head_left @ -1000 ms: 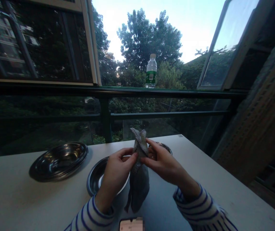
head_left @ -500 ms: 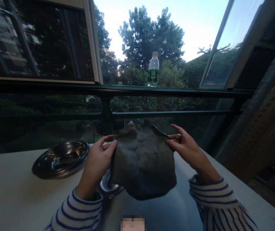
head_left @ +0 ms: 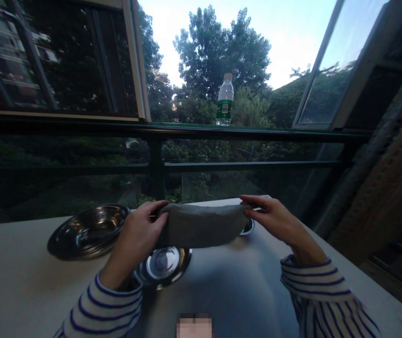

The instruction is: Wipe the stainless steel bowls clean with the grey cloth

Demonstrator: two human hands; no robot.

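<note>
Between both hands, a dark grey cloth (head_left: 202,227) is stretched sideways, folded over so its upper edge runs almost straight. My left hand (head_left: 139,234) pinches its left corner between thumb and fingers. At the other end, my right hand (head_left: 274,219) pinches the upper right corner the same way. The cloth hangs in the air above the white table (head_left: 236,291). Below its left part lies a shiny metal dish (head_left: 185,263), partly covered by my left sleeve. A small bowl (head_left: 250,228) peeks out behind the cloth's right edge, mostly hidden.
Nested metal basins (head_left: 81,232) stand at the left of the table, tilted. Past the table's far edge runs a dark railing (head_left: 257,135), with a green-labelled plastic bottle (head_left: 224,105) upright on it by the window opening. Dark patterned fabric (head_left: 373,188) hangs at the right.
The cloth, earlier hanging lower and fuller with two raised points on top, is now a shorter, straight-edged band. The metal dish and small bowl show more.
</note>
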